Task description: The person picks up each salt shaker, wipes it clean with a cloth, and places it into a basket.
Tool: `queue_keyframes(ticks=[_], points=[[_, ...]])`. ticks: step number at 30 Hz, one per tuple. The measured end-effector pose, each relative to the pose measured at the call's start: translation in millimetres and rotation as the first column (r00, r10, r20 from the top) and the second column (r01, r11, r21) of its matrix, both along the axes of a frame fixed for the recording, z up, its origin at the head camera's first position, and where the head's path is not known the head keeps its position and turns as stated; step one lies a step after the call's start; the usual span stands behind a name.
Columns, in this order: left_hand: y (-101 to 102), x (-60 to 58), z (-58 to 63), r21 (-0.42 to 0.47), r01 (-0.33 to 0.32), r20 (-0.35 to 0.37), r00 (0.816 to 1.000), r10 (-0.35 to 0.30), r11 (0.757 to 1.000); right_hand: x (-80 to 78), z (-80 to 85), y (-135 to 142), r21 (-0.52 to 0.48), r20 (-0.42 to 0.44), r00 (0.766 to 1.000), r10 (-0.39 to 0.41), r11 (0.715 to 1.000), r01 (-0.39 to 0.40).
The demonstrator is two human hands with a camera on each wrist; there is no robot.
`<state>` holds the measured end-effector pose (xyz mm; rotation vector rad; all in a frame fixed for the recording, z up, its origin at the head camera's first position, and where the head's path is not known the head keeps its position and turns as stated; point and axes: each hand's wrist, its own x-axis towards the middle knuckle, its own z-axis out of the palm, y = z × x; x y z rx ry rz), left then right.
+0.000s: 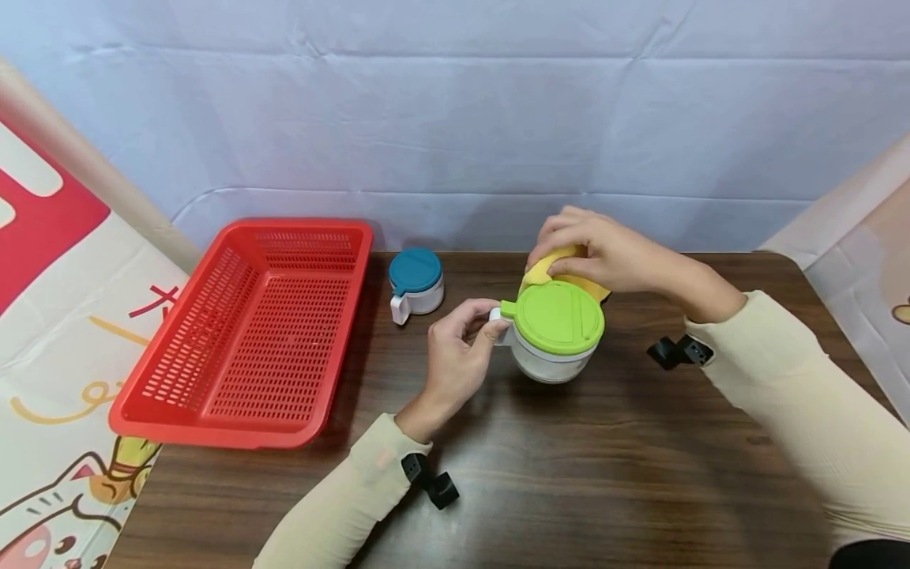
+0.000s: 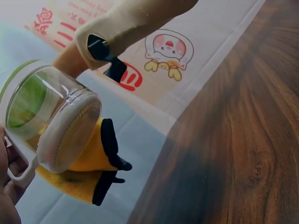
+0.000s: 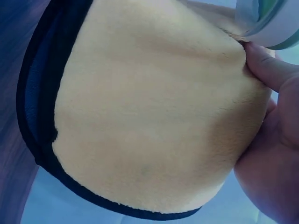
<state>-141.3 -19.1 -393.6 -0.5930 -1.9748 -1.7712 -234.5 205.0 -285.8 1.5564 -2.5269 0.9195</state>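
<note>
A clear seasoning jar with a white base and handle and a green lid (image 1: 559, 318) is held up over the table, slightly tilted. My left hand (image 1: 458, 356) grips its white handle (image 2: 29, 170), fingers and thumb curled round it. At the jar's far side, my right hand (image 1: 604, 249) pinches a yellow cloth (image 1: 542, 267) against it, close to the lid's rim. In the right wrist view the cloth (image 3: 149, 107) hangs in a wide fold with black edging, the thumb pressing on it by the jar. Part of the cloth is hidden behind the jar in the head view.
A smaller jar with a blue lid (image 1: 415, 271) and white handle stands at the back of the brown wooden table (image 1: 569, 482). Left of it sits a red perforated basket (image 1: 332, 348). A pale cloth backdrop (image 1: 455, 126) rises behind the table's far edge.
</note>
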Motion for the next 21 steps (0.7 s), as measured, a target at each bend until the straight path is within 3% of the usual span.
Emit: queue_keyframes(ticks=[8,21], points=[[-0.2,-0.1,0.6,-0.005,0.006,-0.013,1.0,-0.006,1.0,-2.8,9.5,-11.5,0.095,0.042,0.998,0.036,0.995,-0.04],[0.9,1.4,0.1,-0.009,0.014,-0.03,0.999,-0.014,1.0,9.3,11.7,-34.3,0.045,-0.11,0.987,0.114,0.993,-0.11]])
